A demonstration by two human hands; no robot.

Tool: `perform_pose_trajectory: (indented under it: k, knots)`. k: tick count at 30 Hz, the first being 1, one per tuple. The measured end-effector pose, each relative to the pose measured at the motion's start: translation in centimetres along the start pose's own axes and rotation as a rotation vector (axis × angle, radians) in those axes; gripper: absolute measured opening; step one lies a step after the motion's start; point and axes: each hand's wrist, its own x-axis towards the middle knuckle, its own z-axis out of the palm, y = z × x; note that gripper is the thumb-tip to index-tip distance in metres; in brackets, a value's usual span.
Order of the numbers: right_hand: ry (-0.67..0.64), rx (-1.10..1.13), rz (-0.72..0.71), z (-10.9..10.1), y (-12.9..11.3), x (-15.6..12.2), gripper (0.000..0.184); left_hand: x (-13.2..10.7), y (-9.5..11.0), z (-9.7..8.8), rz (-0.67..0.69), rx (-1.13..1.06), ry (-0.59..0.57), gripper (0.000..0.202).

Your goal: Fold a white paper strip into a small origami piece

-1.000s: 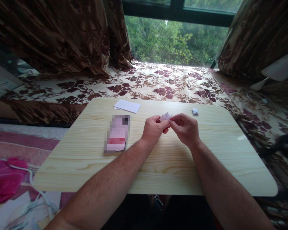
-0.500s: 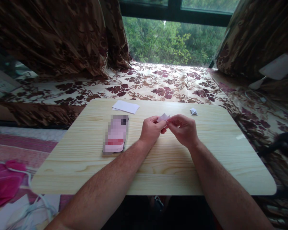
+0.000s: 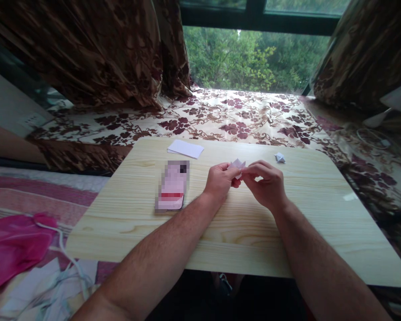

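A small piece of folded white paper (image 3: 237, 164) with pointed corners is held above the wooden table (image 3: 240, 232). My left hand (image 3: 218, 179) is closed on it, thumb on top and fingers beneath. From the right, the fingertips of my right hand (image 3: 264, 179) pinch the paper's edge near my left thumb. The lower part of the paper is hidden by my fingers. Farther right on the table lies another small folded paper shape (image 3: 280, 157), which neither hand touches.
A stack of white paper sheets (image 3: 186, 149) lies at the table's back left. In front of it is a pink phone (image 3: 172, 185), partly pixelated. Pink cloth (image 3: 16, 249), cables and papers lie to the left, below the table. A patterned window seat (image 3: 234, 116) adjoins the far edge.
The whole view has shifted, so things appear farther right. Both hands keep hold of the folded paper, and slightly more of its points shows above my left thumb.
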Motion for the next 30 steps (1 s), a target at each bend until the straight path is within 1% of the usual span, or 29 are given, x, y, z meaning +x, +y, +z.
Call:
perform_pose_trajectory:
  k: [8,13,20,25,30]
  knots:
    - [-0.014,-0.009,-0.004,-0.09,0.08,-0.12,0.012,0.14,0.11,-0.29,-0.039,-0.03,-0.042,0.016]
    - [-0.01,0.012,0.008,-0.12,-0.03,-0.04,0.013,0.04,0.57,0.02,-0.08,-0.041,-0.034,0.014]
    - [-0.033,0.028,-0.016,-0.31,-0.03,0.05,0.014,-0.09,0.63,0.03,-0.093,-0.077,-0.051,0.012]
    - [-0.049,0.029,-0.021,-0.41,0.06,0.05,0.014,-0.06,0.61,-0.07,-0.111,-0.094,-0.074,0.014]
    - [-0.049,0.033,-0.013,-0.43,0.15,0.05,0.013,-0.01,0.64,-0.08,-0.137,-0.099,-0.09,0.023]
